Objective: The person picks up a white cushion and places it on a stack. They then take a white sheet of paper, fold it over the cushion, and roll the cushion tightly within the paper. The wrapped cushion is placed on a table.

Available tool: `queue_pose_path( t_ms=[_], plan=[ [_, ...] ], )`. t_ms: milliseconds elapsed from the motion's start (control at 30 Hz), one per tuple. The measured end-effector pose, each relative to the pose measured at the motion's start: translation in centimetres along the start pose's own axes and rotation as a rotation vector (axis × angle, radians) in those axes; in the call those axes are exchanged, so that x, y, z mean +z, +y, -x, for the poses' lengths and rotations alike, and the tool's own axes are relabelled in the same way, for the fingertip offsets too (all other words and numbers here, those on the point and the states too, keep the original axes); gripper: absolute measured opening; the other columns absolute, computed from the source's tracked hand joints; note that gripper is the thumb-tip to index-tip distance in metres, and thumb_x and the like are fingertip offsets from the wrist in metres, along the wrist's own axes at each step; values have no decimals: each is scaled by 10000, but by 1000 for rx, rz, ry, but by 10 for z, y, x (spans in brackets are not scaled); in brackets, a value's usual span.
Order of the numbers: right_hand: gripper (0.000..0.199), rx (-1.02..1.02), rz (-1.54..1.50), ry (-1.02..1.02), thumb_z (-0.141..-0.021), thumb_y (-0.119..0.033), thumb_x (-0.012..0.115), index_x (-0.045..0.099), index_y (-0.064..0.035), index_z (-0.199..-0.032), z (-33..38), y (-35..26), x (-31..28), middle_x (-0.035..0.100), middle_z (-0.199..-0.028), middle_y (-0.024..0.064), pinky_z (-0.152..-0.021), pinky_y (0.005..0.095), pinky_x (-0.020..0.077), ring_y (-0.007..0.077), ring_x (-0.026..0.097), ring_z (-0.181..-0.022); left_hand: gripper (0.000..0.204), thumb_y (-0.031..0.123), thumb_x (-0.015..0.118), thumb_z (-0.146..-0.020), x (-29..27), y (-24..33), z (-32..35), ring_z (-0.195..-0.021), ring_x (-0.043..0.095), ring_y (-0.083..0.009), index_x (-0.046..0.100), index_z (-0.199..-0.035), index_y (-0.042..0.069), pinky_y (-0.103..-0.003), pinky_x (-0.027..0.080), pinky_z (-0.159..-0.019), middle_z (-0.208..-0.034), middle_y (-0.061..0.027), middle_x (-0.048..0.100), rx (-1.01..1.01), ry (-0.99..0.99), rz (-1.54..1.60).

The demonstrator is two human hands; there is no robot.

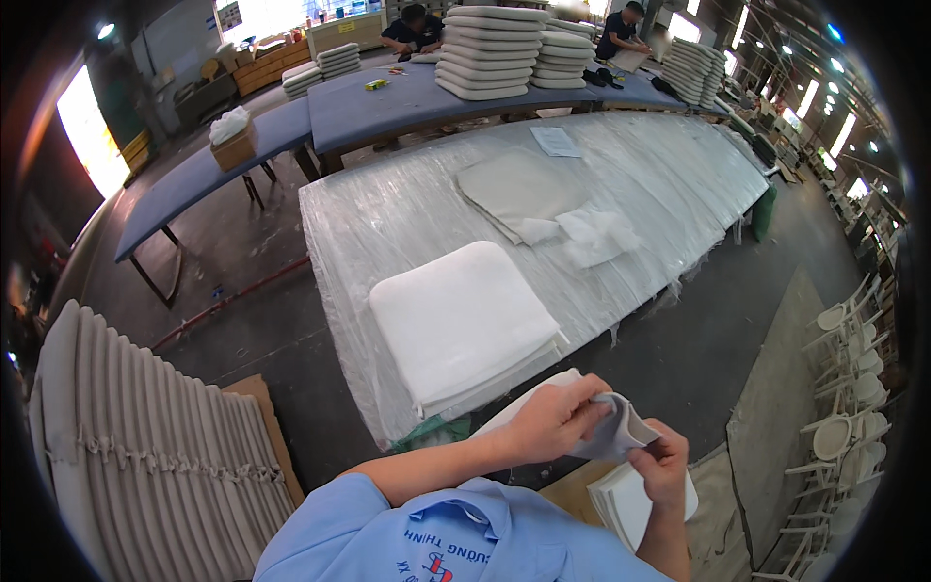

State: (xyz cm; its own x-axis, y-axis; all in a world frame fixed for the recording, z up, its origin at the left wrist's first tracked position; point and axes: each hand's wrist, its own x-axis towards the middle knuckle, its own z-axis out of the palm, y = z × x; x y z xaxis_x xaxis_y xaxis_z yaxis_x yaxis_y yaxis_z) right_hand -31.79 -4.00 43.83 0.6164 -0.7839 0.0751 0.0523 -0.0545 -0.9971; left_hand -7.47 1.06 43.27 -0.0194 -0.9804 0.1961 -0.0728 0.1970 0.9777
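Close to my body I hold a light grey fabric cushion cover (613, 433) by its edge, and the cloth bends into an open fold between my hands. My left hand (555, 421) pinches the fold's upper left side. On its right edge, the fingers of my right hand (663, 460) are closed. A pale padded piece (524, 400) shows behind my left forearm; whether it sits inside the cover I cannot tell. Just beyond my hands, a stack of white square foam pads (461, 315) lies on the plastic-covered table (373, 233).
Flat cloth pieces (514, 189), crumpled white wadding (593, 236) and a paper sheet (556, 142) lie farther along the table. Finished-looking cushions (145, 427) stand in a row at left. White pads (626, 500) rest low at right. Blue tables (402, 102) hold cushion stacks (490, 53); two people work behind.
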Motion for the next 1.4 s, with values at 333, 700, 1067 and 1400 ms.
queue_pose_path(
  t_ms=[333,700,1067,1400],
  plan=[
    [43,48,-228,227,-977,-45,659,639,-36,-941,9,43,64,636,-884,-26,-758,228,471,53,583,-833,645,170,550,-1079,35,-48,51,-1210,539,-144,202,-1617,91,-319,436,-1042,-1354,-104,588,-113,-234,658],
    [176,79,48,397,-1054,-159,591,586,-58,-910,11,75,156,518,-769,-67,-635,216,390,42,443,-699,247,212,507,-1095,-69,-106,134,-918,529,-79,647,-1149,15,-256,457,-815,-974,17,636,-584,287,422],
    [118,74,96,204,-1023,-114,648,643,-26,-944,-15,74,197,523,-742,-73,-612,193,359,17,429,-683,254,203,509,-1098,-142,-85,169,-938,545,-68,650,-1195,16,-248,459,-852,-1002,12,656,-316,390,418],
    [90,236,143,32,-999,-58,648,699,13,-977,-139,96,159,608,-693,-15,-519,203,420,44,533,-575,262,212,553,-1072,-282,-212,150,-918,581,-109,664,-1187,4,-278,475,-826,-994,-18,666,-286,1308,255]
  ],
)
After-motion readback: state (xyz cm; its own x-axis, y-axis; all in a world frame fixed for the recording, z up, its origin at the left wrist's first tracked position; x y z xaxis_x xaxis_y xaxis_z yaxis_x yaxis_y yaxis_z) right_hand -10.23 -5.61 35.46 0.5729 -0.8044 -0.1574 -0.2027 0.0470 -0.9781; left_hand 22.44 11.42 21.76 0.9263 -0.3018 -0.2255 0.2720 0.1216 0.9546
